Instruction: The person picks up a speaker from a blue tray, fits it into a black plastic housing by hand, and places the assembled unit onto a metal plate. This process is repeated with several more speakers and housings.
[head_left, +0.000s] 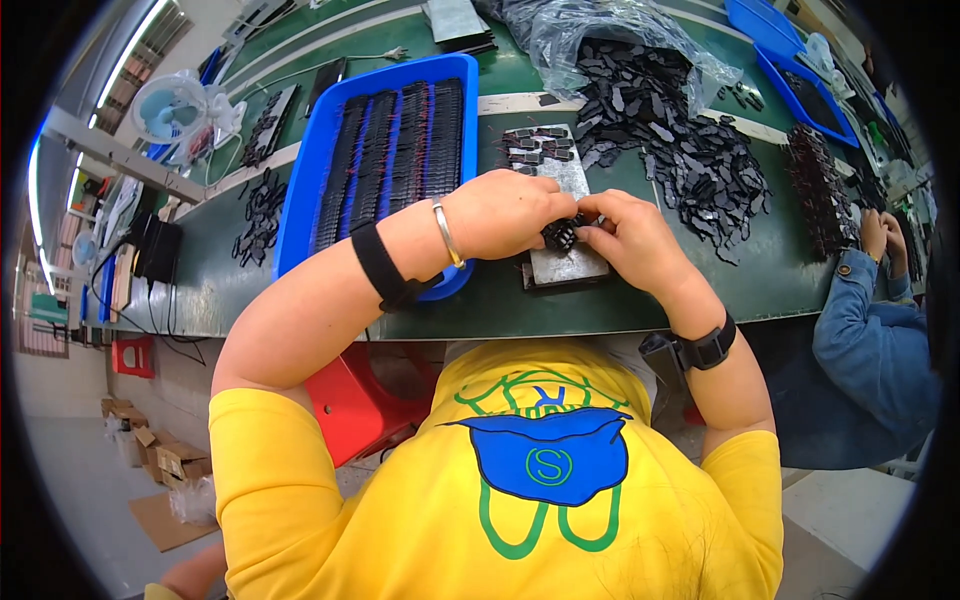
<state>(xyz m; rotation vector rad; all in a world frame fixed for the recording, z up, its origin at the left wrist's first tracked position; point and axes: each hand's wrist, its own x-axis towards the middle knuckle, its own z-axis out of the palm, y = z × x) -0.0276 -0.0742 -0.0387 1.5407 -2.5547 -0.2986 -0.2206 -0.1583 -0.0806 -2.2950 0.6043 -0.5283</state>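
Both hands meet over a grey metal block (566,268) near the table's front edge. My left hand (508,214), a silver bangle at its wrist, is closed, its fingertips against a cluster of small black parts (559,235). From the other side my right hand (632,240) pinches at the same cluster with thumb and forefinger. The fingers partly hide the cluster, so its exact shape cannot be made out. On the block's far end lie several small black pieces with pale metallic tops (540,143).
Left of the block stands a blue tray (292,215) with rows of black parts. A heap of flat black pieces (700,170) spreads at the right, spilling from a clear plastic bag (610,25). Another person's hands (880,238) work at the far right. A red stool (360,405) stands below.
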